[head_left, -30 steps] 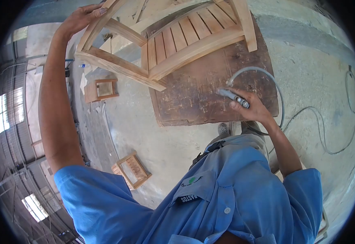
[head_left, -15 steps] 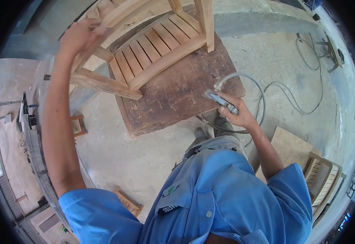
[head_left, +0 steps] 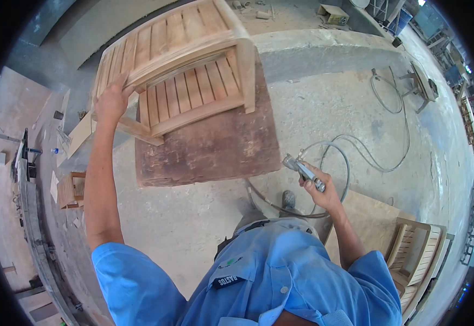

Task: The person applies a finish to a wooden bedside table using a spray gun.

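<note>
A slatted wooden table (head_left: 177, 32) with a second slatted level beneath its top stands on a worn brown board (head_left: 210, 157). My left hand (head_left: 112, 100) grips the near left edge of the top, its fingertips over the slats. In my right hand (head_left: 324, 190) is a metal air gun (head_left: 306, 173) with a grey hose (head_left: 347, 163) looping from it. The gun is just off the board's right corner, apart from the table. My palm hides part of its handle.
Behind the board runs a low concrete ledge (head_left: 329, 51). More hose (head_left: 378, 163) lies curled on the floor at right. Slatted wooden furniture (head_left: 424, 250) stands at lower right, and a small wooden piece (head_left: 73, 190) at left. A small stand (head_left: 424, 87) is at far right.
The table has turned and tipped so that its slatted top now shows. My left hand has come down onto its edge. The air gun has moved off the board. My view has shifted.
</note>
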`<state>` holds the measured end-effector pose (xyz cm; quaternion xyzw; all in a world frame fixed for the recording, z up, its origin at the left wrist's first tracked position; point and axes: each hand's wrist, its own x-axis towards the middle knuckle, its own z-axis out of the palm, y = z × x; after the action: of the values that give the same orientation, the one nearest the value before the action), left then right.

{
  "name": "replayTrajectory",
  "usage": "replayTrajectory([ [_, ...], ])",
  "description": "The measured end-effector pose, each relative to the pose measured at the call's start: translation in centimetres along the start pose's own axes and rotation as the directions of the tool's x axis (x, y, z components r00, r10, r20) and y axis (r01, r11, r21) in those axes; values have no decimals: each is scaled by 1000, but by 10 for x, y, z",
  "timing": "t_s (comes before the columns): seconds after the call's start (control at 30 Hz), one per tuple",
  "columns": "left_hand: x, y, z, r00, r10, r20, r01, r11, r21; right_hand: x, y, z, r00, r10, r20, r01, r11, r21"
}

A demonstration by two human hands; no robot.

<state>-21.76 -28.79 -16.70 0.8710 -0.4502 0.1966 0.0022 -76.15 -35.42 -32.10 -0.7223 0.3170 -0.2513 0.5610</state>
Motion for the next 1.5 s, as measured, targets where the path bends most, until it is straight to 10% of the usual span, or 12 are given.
replayTrajectory([
  [0.2, -101, 70, 122, 877, -218, -429, 172, 975, -144, -23, 11, -82, 998, -14, -64, 19, 996, 82],
  [0.33, -254, 186, 259, 989, -112, 97, 145, 873, -466, -4, 7, -129, 996, -72, -44, 78, 985, 154],
  [0.47, -342, 291, 245, 679, -264, 685, 710, 473, -521, 19, -10, -179, 993, -116, -5, 116, 986, 120],
  [0.7, -369, 297, 275, 458, -420, 784, 889, 244, -388, 45, -25, -219, 940, -334, 70, 339, 938, -75],
  [1.03, -394, 247, 317, 394, -461, 795, 887, -36, -461, 74, -63, -222, 767, -622, 156, 628, 778, 18],
  [1.5, -576, 326, 218, 191, -648, 737, 978, 185, -91, 110, 116, -189, 900, -193, 390, 261, 956, -130],
])
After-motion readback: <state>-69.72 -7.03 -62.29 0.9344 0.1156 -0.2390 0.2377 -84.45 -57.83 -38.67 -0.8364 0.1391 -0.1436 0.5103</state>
